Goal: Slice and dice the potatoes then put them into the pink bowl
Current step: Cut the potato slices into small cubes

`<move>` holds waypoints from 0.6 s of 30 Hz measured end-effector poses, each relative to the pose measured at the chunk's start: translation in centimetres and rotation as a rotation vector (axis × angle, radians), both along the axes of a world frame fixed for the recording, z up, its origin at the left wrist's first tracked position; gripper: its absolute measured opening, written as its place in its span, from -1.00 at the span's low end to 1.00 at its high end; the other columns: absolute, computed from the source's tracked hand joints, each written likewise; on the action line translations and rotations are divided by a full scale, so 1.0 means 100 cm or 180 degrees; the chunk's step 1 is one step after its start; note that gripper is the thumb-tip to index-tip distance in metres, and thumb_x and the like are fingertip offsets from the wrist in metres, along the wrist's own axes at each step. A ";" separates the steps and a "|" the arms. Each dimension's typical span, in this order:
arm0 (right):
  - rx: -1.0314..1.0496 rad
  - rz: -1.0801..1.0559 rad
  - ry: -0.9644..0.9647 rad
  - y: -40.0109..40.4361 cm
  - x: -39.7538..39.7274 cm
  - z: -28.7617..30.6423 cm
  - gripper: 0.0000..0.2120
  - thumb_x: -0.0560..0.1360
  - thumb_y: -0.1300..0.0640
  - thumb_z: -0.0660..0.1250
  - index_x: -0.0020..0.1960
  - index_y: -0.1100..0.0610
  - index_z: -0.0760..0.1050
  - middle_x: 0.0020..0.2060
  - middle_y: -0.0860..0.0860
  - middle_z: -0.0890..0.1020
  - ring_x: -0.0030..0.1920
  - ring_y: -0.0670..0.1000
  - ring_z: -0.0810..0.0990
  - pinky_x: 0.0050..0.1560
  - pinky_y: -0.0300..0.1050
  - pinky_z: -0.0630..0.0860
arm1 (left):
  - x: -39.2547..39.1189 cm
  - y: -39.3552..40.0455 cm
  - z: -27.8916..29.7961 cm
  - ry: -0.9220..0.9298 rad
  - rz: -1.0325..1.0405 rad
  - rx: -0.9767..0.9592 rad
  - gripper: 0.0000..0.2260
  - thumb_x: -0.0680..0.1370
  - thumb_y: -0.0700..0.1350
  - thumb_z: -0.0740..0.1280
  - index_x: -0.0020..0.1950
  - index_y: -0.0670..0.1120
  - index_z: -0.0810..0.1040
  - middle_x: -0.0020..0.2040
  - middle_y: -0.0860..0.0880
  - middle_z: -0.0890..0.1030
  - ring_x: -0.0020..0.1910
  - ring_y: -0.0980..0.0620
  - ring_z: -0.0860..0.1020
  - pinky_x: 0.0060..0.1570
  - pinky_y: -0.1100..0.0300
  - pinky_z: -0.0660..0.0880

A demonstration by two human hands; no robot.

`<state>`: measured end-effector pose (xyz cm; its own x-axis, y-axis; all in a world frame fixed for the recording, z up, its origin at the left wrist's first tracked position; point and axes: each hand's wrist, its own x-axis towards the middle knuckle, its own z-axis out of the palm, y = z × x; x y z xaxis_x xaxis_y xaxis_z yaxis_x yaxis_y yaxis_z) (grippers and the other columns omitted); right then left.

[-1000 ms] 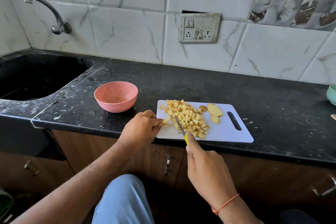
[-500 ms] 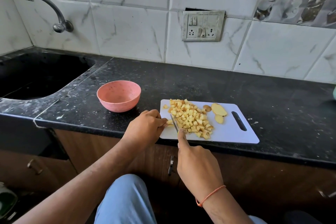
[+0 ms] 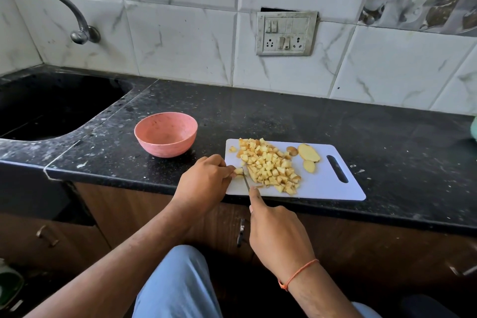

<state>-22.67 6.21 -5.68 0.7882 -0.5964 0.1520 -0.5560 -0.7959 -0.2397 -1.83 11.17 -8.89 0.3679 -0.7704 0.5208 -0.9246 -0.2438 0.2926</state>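
Left hand (image 3: pixel 204 183) pinches a potato strip (image 3: pixel 238 171); right hand (image 3: pixel 277 235) grips the knife (image 3: pixel 246 180). Beyond the left hand, the pink bowl (image 3: pixel 166 134) holds no potato.

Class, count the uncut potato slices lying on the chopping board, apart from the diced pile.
3: a large slice, a smaller one just below it, and a small brownish end piece to its left. The diced pile may hide more.

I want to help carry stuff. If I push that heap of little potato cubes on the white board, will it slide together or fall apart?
The pile of potato cubes is loose pieces, so it would probably scatter. The white cutting board looks smooth, so cubes likely slide easily. Some lie near its front edge and could tumble off.
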 end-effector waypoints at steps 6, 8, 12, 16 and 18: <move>0.0113 0.0047 -0.0049 0.005 -0.007 0.004 -0.45 0.73 -0.01 0.10 0.68 -0.02 0.05 -0.38 -0.11 0.43 -0.39 -0.09 0.43 -0.40 -0.24 0.30 | 0.002 0.001 -0.002 0.0111 -0.0005 0.0051 -0.76 0.68 0.04 0.37 0.29 0.04 0.72 0.06 0.09 0.59 0.03 -0.02 0.54 -0.23 0.01 0.61; 0.0096 0.0055 -0.0032 0.004 -0.010 0.008 -0.45 0.73 0.01 0.11 0.68 -0.03 0.04 -0.39 -0.10 0.43 -0.42 -0.09 0.41 -0.45 -0.24 0.23 | 0.002 0.001 -0.002 0.0110 -0.0006 0.0042 -0.77 0.68 0.03 0.38 0.28 0.03 0.72 0.05 0.07 0.58 0.03 -0.05 0.54 -0.25 0.02 0.59; -0.0006 0.0105 0.0043 0.003 -0.021 0.010 -0.44 0.72 0.03 0.11 0.68 -0.04 0.01 -0.29 -0.08 0.60 -0.36 -0.09 0.54 -0.38 -0.21 0.47 | 0.004 0.000 -0.006 0.0076 -0.0023 0.0025 -0.77 0.68 0.00 0.38 0.29 0.03 0.72 0.04 0.07 0.57 0.00 -0.06 0.54 -0.27 -0.01 0.61; -0.0133 0.0012 0.0120 -0.002 -0.031 0.012 -0.46 0.73 0.03 0.08 0.68 -0.06 0.02 -0.33 -0.07 0.55 -0.39 -0.06 0.51 -0.44 -0.22 0.31 | 0.008 0.003 -0.011 0.0216 -0.0105 0.0018 -0.73 0.69 -0.01 0.35 0.36 0.05 0.69 0.05 0.09 0.56 0.01 -0.04 0.52 -0.20 -0.03 0.61; -0.0105 -0.0027 0.0142 -0.001 -0.036 0.012 -0.45 0.73 0.03 0.08 0.68 -0.07 0.01 -0.35 -0.07 0.56 -0.39 -0.06 0.53 -0.43 -0.21 0.36 | 0.010 0.004 -0.013 0.0369 -0.0128 -0.0036 -0.74 0.68 -0.03 0.39 0.36 0.04 0.69 0.03 0.10 0.58 0.00 -0.03 0.54 -0.15 0.00 0.60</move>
<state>-26.23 6.09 -4.51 0.7896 -0.5983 0.1364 -0.5723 -0.7982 -0.1883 -0.81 11.58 -10.18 0.3950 -0.7801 0.4852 -0.8934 -0.2033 0.4006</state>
